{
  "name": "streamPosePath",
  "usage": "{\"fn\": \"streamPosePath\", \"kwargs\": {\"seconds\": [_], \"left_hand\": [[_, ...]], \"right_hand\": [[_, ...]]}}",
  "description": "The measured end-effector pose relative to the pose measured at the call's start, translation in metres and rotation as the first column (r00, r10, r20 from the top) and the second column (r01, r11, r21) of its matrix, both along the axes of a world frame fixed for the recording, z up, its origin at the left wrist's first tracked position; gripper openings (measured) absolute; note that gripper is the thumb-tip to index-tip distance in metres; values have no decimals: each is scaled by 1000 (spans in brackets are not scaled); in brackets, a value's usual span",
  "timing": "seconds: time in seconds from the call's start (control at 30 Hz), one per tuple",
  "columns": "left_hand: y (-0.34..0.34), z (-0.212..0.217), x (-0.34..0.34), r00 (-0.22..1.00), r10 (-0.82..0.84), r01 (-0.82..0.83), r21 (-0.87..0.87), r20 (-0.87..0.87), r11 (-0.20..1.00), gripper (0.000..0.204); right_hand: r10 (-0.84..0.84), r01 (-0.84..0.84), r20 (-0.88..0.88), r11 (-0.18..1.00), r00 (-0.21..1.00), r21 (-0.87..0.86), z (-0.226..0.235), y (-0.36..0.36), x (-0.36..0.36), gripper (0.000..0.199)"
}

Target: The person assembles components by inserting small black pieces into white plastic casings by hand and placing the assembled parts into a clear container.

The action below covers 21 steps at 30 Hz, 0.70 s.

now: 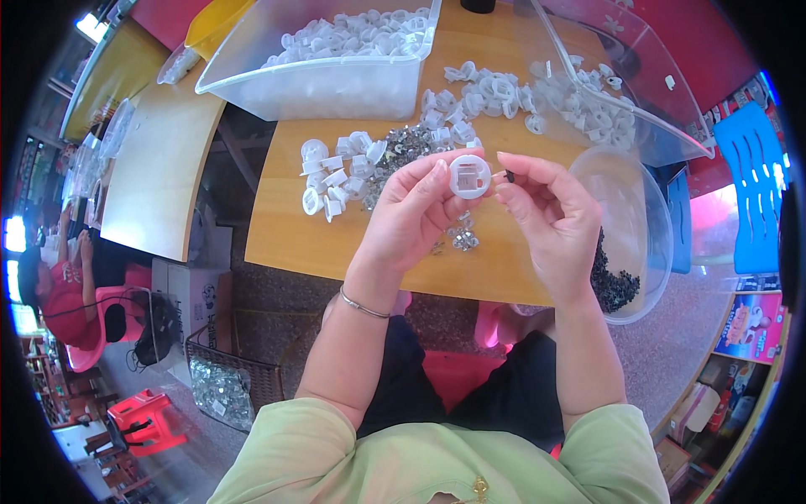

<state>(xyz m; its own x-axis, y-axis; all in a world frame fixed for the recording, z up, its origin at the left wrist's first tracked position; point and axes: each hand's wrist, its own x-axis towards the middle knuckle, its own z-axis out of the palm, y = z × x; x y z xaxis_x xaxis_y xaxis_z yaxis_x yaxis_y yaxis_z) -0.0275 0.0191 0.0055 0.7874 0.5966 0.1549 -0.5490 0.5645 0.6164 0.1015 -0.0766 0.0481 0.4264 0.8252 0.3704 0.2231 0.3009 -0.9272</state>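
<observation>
My left hand (413, 195) pinches a round white plastic housing (470, 176) with a square recess, its face turned up toward me. Close on its right, my right hand (550, 210) holds a tiny black part (509, 176) between thumb and forefinger, just apart from the housing. Both hands are raised over the wooden table (302, 244). Beneath and behind my left hand lies a heap of small shiny metal pieces (411, 144). A smaller cluster of metal bits (463, 238) sits below the housing. White plastic parts (336, 176) lie loose to the left of the metal heap.
A clear bin (344, 92) full of white parts stands at the far left of the table. Another clear bin (672, 118) lies tipped at the far right, with white parts (495, 92) spilling out. At right, a round tub (655, 210) contains black pieces (617, 286). A person (71, 294) sits far left.
</observation>
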Motion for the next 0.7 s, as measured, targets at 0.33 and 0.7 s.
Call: {"fn": "streamPosePath", "kwargs": {"seconds": [0.33, 0.7], "left_hand": [[-1, 2, 1, 999, 37, -37, 9, -17, 999, 34], [-4, 0, 2, 1000, 26, -26, 10, -5, 1000, 32]], "right_hand": [[-61, 55, 83, 996, 995, 77, -3, 3, 0, 18], [-14, 14, 11, 1000, 1000, 24, -1, -4, 3, 15]]}}
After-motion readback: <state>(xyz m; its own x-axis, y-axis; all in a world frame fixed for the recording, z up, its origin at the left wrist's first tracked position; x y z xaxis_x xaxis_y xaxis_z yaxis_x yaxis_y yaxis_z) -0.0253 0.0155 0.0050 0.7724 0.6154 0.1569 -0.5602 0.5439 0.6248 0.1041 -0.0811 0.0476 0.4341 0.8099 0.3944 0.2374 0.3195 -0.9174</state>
